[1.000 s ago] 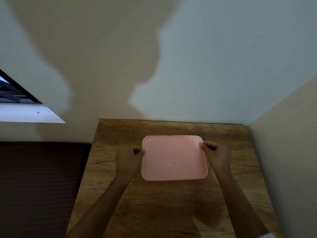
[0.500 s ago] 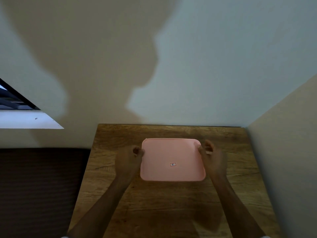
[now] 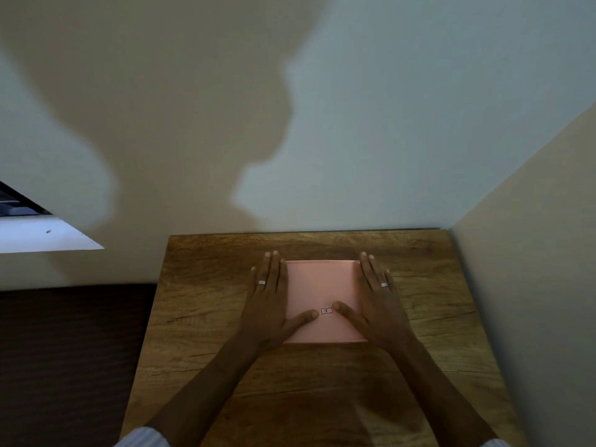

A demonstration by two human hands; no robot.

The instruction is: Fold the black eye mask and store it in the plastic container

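L hand (image 3: 269, 304): flat, fingers spread straight, palm down on lid's L edge; grips nothing. Ring on one finger.
Container (image 3: 322, 285): pink plastic, lid on, mid table (image 3: 209, 317), small label near centre.
R hand (image 3: 379, 304): same, flat on R edge, thumb by label; holds nothing.
Eye mask: not visible; can't tell if inside.
Progress: looks like closing step, lid being pressed down. If mask is in, task near done; left = confirm seal, lift hands.

Wooden table (image 3: 206, 317) carries a pink lidded container (image 3: 322, 285) near its far edge
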